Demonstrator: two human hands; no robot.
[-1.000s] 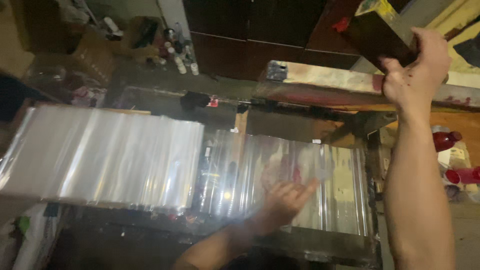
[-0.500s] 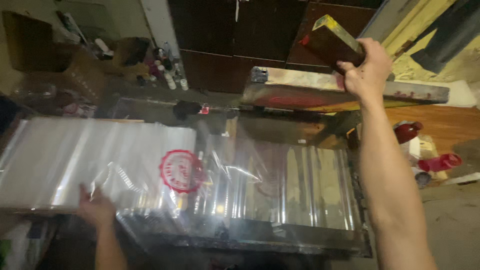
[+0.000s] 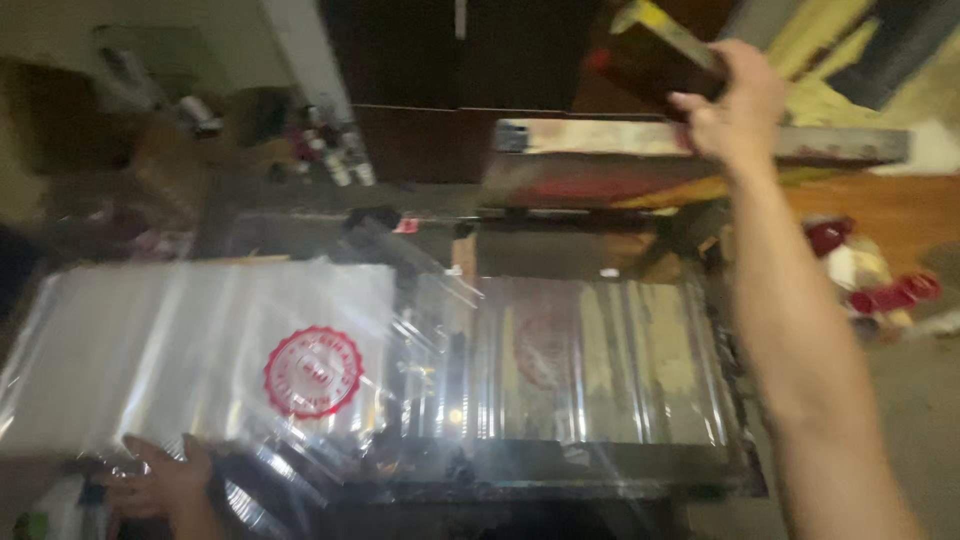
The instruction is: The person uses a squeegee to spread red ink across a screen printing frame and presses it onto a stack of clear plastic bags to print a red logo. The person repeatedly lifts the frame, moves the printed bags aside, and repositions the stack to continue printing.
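My right hand [image 3: 735, 105] is raised at the top right, gripping a dark wooden-handled squeegee [image 3: 655, 50] above a hinged printing screen frame [image 3: 690, 145]. My left hand [image 3: 160, 480] is low at the bottom left, holding the near edge of a clear plastic bag [image 3: 300, 400] that bears a round red printed stamp [image 3: 312, 372]. That bag lies over a stack of clear plastic bags [image 3: 150, 340] on the left. A flat print bed with a ribbed, shiny surface [image 3: 610, 365] sits in the middle under the raised frame.
Bottles and clutter [image 3: 330, 150] stand on a shelf at the back left. Red containers [image 3: 885, 290] sit at the right on an orange surface. Dark cabinet doors [image 3: 470, 60] fill the back. The picture is blurred.
My left hand left the print bed and slid left, drawing a red-stamped bag onto the left stack. My right hand keeps the squeegee raised.
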